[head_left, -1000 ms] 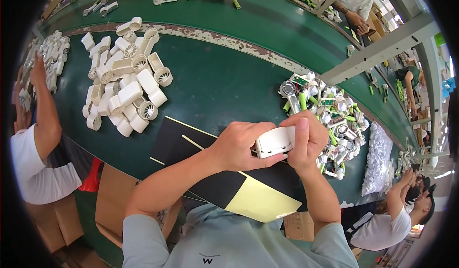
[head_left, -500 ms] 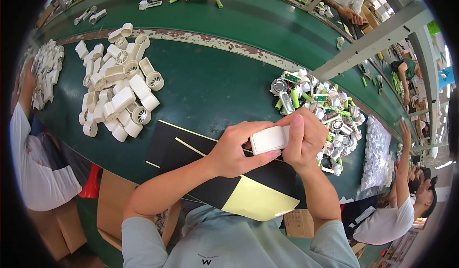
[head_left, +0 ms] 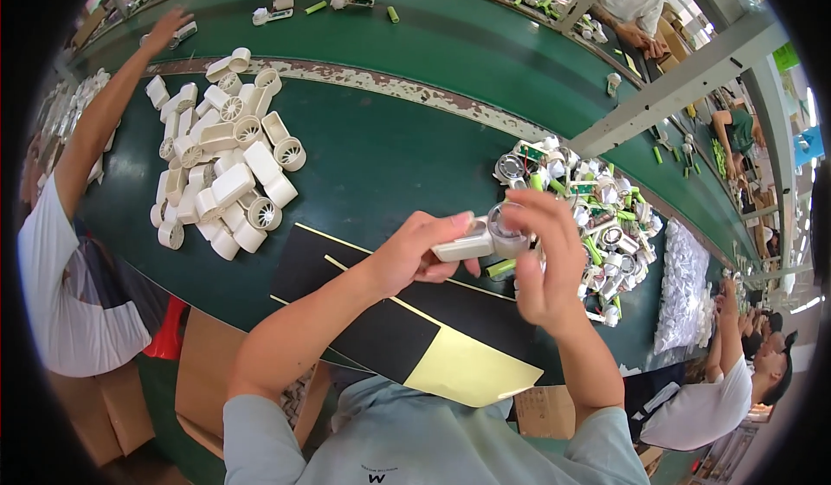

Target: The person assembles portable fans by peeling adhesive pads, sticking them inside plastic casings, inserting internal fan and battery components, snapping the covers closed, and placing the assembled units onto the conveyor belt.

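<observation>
Hands, since the earlier frame: the right hand (head_left: pixel 554 251) has gone from a clasp to spread fingers, and the white device (head_left: pixel 463 244) has turned so that its round end (head_left: pixel 505 230) shows; at the far left, a co-worker's hand (head_left: pixel 167 28) now reaches over the green belt (head_left: pixel 450 61).
Left hand (head_left: pixel 411 253): closed around the body of the white device, thumb along its upper side.
Right hand: fingers wide and blurred, close by the round end; whether they touch it, the view does not settle.
White device: held above the work table (head_left: pixel 372 156), in front of the person, body toward the left hand, round end toward the right.
Green cylinder (head_left: pixel 500 268): just below the round end; whether it hangs or lies there cannot be told.
Black sheets (head_left: pixel 389 338): on the table below the hands, with a pale yellow sheet (head_left: pixel 472 366) at the near edge.
White casings (head_left: pixel 232 182): heaped on the table to the left, several with slotted round ends.
Part assemblies (head_left: pixel 610 247): piled to the right, with green cylinders and circuit boards among them.
Clear bag (head_left: pixel 684 290): right of that pile, full of whitish pieces.
Belt: runs beyond the table and carries 2 loose green cylinders (head_left: pixel 393 14) near some white parts.
</observation>
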Demonstrator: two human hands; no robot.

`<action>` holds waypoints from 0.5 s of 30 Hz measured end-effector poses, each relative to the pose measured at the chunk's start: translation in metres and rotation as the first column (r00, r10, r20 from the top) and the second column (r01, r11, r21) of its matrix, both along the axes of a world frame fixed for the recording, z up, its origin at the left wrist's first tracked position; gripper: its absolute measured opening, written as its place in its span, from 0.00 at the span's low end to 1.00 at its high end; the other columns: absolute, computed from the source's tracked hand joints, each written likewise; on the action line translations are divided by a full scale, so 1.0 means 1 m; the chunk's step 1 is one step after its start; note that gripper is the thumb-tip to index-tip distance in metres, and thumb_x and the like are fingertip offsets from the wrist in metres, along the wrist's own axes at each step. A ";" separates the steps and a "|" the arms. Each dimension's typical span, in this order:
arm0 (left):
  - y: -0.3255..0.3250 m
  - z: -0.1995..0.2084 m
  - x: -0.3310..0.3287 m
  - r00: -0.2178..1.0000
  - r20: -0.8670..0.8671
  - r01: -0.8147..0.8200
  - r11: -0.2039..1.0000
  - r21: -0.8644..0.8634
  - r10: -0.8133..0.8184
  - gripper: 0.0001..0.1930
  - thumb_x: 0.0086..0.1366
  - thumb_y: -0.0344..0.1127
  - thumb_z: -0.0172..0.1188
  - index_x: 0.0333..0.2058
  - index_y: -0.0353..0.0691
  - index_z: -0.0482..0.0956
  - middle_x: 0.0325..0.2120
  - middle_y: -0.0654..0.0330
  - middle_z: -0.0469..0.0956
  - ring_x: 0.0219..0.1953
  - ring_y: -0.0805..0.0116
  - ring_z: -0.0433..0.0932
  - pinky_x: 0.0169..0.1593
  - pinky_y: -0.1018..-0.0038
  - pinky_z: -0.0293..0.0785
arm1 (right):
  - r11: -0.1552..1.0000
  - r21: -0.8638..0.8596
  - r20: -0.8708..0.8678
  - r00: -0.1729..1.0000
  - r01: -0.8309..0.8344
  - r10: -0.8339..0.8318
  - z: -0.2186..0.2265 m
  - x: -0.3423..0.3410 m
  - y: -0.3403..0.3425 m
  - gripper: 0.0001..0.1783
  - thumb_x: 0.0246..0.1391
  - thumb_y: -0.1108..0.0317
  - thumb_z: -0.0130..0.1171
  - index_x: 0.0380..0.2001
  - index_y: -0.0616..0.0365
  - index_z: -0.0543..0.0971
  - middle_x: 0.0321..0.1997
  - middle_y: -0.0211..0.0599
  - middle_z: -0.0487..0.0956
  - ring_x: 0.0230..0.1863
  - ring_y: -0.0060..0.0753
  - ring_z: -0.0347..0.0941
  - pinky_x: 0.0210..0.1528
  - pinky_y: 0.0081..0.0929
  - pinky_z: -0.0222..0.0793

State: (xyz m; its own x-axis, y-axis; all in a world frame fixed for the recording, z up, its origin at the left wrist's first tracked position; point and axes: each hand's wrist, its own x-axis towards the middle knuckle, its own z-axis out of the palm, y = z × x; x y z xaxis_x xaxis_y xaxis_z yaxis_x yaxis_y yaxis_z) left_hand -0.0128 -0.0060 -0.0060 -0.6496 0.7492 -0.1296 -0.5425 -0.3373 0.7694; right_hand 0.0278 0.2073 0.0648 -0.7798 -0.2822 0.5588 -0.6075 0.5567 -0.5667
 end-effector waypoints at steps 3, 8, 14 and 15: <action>-0.001 0.003 0.004 0.980 0.091 0.166 0.981 0.100 -0.175 0.33 0.80 0.59 0.46 0.40 0.29 0.85 0.26 0.55 0.82 0.16 0.78 0.65 0.20 0.79 0.58 | 0.991 0.106 -0.218 0.970 -0.083 0.105 -0.018 -0.001 0.004 0.21 0.57 0.62 0.66 0.50 0.62 0.78 0.51 0.54 0.79 0.44 0.48 0.79 0.42 0.40 0.77; 0.007 0.013 0.017 0.987 -0.159 -0.030 0.999 -0.032 0.025 0.24 0.79 0.51 0.54 0.56 0.33 0.77 0.34 0.58 0.84 0.24 0.75 0.75 0.25 0.78 0.70 | 0.998 -0.045 -0.290 0.957 -0.036 0.021 -0.016 -0.001 0.000 0.12 0.58 0.65 0.63 0.39 0.64 0.80 0.35 0.47 0.81 0.34 0.45 0.79 0.33 0.35 0.76; 0.018 0.003 0.021 0.145 -0.965 -0.628 0.774 0.081 0.218 0.33 0.51 0.39 0.82 0.53 0.36 0.77 0.38 0.56 0.79 0.35 0.58 0.84 0.37 0.68 0.82 | 0.983 -0.183 -0.166 0.986 -0.016 -0.015 -0.017 -0.005 -0.001 0.11 0.62 0.69 0.53 0.33 0.66 0.81 0.34 0.48 0.81 0.35 0.44 0.80 0.35 0.35 0.76; 0.016 0.005 0.022 0.052 -0.984 -0.642 0.760 0.096 0.169 0.33 0.49 0.39 0.82 0.52 0.36 0.78 0.38 0.57 0.79 0.34 0.57 0.84 0.36 0.68 0.82 | 0.963 -0.268 -0.119 0.993 -0.013 -0.020 -0.014 -0.003 -0.007 0.14 0.64 0.70 0.50 0.30 0.66 0.80 0.32 0.48 0.81 0.33 0.43 0.79 0.35 0.35 0.75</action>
State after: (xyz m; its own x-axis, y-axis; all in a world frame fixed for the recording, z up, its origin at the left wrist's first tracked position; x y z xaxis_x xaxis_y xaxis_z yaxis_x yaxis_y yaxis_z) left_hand 0.0088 0.0101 -0.0013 -0.6145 0.3784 0.6923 0.7764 0.1345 0.6157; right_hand 0.0246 0.2002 0.0511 -0.7033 -0.1067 0.7028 -0.6782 0.3967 -0.6186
